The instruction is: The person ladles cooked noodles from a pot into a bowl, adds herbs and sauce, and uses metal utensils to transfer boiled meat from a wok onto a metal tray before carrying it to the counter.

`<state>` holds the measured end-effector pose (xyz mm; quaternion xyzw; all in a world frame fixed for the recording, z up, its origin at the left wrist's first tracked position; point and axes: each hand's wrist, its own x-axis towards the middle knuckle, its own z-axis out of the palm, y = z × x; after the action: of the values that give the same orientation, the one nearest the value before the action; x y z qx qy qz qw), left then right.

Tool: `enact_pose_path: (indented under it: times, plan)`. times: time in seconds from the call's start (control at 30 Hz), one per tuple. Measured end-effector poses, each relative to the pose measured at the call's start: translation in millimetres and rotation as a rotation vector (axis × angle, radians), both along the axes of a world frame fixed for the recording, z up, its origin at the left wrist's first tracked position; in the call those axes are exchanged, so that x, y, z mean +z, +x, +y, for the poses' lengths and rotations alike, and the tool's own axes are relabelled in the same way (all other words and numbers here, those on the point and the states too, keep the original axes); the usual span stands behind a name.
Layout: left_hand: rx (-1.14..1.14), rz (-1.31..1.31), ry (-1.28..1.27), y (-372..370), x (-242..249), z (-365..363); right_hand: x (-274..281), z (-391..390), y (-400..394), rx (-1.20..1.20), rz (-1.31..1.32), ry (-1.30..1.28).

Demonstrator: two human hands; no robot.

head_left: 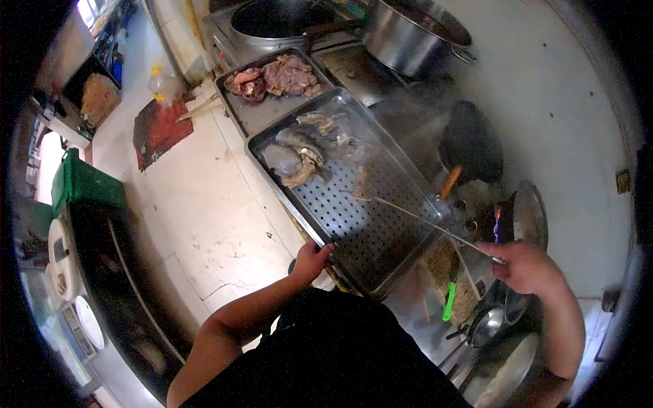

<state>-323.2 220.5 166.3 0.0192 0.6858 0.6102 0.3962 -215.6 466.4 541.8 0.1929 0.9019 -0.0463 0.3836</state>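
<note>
My left hand is closed around the near left rim of a perforated metal tray. In my right hand is a long thin metal rod, gripped at its near end. The rod reaches left over the tray, its tip close to a small brownish piece; steam blurs whether they touch. Pale, wet-looking pieces of meat or offal lie in the tray's far left part. Behind it, a second metal tray carries browned cooked meat.
A large steel pot stands at the back right, near a wide dark pan. A dark wok and flame are at the right. A green-handled tool and a ladle lie near my right arm. A green bin stands left.
</note>
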Motion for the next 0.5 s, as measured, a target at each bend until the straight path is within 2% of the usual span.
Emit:
enact_pose_path:
  times: [0.13,0.23,0.3,0.4,0.5]
  plan:
    - [0.002,0.019,-0.011,1.1,7.7,3.3,-28.3,11.0,24.1,0.033,0.124,0.043]
    - [0.001,0.037,-0.036,1.6,7.2,3.7,-50.1,20.3,33.7,-0.069,0.250,0.042]
    - [0.042,-0.026,0.058,2.1,-0.3,3.6,-66.6,27.1,46.3,-0.064,0.315,0.078]
    - [0.046,-0.066,0.071,3.3,-4.2,3.6,-58.6,12.0,61.1,-0.081,0.206,0.117]
    - [0.132,-0.131,0.206,6.3,2.3,6.7,-53.1,4.8,90.2,-0.094,0.285,0.141]
